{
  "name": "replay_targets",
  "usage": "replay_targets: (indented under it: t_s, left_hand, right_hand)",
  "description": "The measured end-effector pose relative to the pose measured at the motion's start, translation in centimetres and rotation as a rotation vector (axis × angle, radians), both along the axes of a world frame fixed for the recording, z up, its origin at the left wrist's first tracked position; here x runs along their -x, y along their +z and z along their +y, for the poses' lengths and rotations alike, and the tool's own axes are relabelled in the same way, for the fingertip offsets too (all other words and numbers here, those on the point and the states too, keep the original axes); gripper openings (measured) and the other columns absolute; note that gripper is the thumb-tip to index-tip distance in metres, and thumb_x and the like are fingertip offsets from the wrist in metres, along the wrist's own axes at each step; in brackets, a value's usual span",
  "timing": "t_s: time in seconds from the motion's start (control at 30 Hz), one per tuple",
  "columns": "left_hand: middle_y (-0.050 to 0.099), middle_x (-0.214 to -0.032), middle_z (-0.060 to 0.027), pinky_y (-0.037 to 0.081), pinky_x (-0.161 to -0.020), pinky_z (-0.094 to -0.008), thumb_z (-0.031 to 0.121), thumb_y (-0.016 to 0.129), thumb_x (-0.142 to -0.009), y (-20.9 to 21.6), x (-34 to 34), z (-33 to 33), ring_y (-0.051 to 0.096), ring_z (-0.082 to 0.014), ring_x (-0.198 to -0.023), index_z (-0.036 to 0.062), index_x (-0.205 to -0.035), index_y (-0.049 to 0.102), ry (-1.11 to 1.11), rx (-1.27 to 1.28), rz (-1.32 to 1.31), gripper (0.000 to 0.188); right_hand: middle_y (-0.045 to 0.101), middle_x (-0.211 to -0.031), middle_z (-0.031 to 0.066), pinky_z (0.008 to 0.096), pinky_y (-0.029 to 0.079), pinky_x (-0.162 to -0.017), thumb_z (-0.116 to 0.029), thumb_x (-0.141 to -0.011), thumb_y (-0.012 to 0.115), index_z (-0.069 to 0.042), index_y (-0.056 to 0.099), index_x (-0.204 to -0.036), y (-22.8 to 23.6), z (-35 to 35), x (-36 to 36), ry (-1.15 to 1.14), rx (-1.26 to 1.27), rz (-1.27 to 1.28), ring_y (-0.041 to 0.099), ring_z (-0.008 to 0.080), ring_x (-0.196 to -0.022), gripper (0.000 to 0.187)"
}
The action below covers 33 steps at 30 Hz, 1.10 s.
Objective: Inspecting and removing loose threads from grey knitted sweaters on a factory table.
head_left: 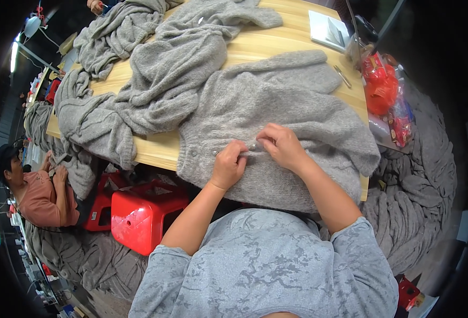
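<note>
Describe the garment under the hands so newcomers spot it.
Find the light wooden table. At its near edge lies a grey knit garment, under the person's left hand and right hand. Unlike the bunched grey knits beside it, it's spread fairly flat.

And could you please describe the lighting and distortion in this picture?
In the head view: black fisheye rim; glaring tube light at upper left; pale shine on the front red stool; left hand, right hand and knit clearly lit.

The cardigan [276,103] was fuzzy, matt knitted cloth, rough with flecked fibres. Beneath it, the tabletop [252,53] looked like smooth, grained wood with a faint sheen. The stool [129,217] was glossy hard plastic, the carrier bag [380,94] thin, crinkled plastic.
</note>
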<state>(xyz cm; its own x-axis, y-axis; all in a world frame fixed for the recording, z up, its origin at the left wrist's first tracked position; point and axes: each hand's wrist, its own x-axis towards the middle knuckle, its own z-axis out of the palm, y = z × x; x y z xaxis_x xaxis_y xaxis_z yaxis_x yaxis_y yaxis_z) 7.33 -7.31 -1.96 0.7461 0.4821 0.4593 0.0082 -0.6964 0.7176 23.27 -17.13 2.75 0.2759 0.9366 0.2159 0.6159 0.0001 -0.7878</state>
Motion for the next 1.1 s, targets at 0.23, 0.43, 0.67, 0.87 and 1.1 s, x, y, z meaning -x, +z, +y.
replay_targets:
  t_s: [0.23,0.43,0.67,0.87,1.1]
  left_hand:
    - [0.057,-0.087,-0.0154,0.047,-0.069,-0.0345,-0.009,0.055,-0.064,0.2,0.0,0.2,0.058,-0.0325,-0.079,0.0021,-0.085,0.052,-0.019,-0.03,0.001,0.024]
    - [0.056,-0.085,-0.0162,0.047,-0.069,-0.0351,-0.01,0.053,-0.064,-0.1,-0.4,-0.2,0.056,-0.034,-0.079,0.0025,-0.085,0.051,-0.012,-0.096,-0.003,0.024]
    - [0.056,-0.086,-0.0148,0.047,-0.068,-0.0352,-0.007,0.055,-0.066,0.1,0.3,-0.6,0.057,-0.033,-0.079,0.0025,-0.085,0.051,0.048,-0.083,0.108,0.021]
    - [0.054,-0.086,-0.0128,0.047,-0.067,-0.0375,-0.005,0.056,-0.065,0.0,-0.5,-0.1,0.056,-0.0324,-0.08,0.0037,-0.086,0.051,0.022,-0.087,0.046,0.023]
    - [0.055,-0.085,-0.0108,0.047,-0.064,-0.0367,-0.005,0.056,-0.065,-0.1,0.5,0.2,0.056,-0.0308,-0.076,0.0042,-0.086,0.051,0.043,-0.042,0.041,0.024]
  right_hand:
    - [0.059,-0.092,0.0094,0.0289,0.046,-0.074,-0.008,-0.081,0.057,-0.002,0.055,-0.104,5.1,-2.0,-7.2,-0.175,0.086,0.054,0.057,0.0172,-0.083,0.024]
    - [0.062,-0.092,0.0198,0.0361,0.047,-0.075,-0.018,-0.079,0.059,0.001,0.063,-0.09,0.6,-5.3,-27.5,-0.746,0.176,-0.388,0.061,0.0288,-0.088,0.022]
    - [0.062,-0.086,0.0222,0.0425,0.046,-0.073,-0.018,-0.075,0.056,-0.001,0.065,-0.086,-6.4,-1.5,-31.8,-0.782,0.338,-0.547,0.061,0.0346,-0.084,0.022]
    - [0.063,-0.085,0.0199,0.0404,0.05,-0.068,-0.004,-0.072,0.053,0.003,0.063,-0.088,-6.2,-3.2,-34.7,-0.685,0.446,-0.459,0.063,0.0336,-0.077,0.02]
    - [0.053,-0.083,0.0038,0.0215,0.033,-0.044,-0.004,-0.075,0.04,-0.002,0.05,-0.102,6.6,-3.9,-13.9,-0.232,-0.002,0.263,0.044,0.0077,-0.057,0.029]
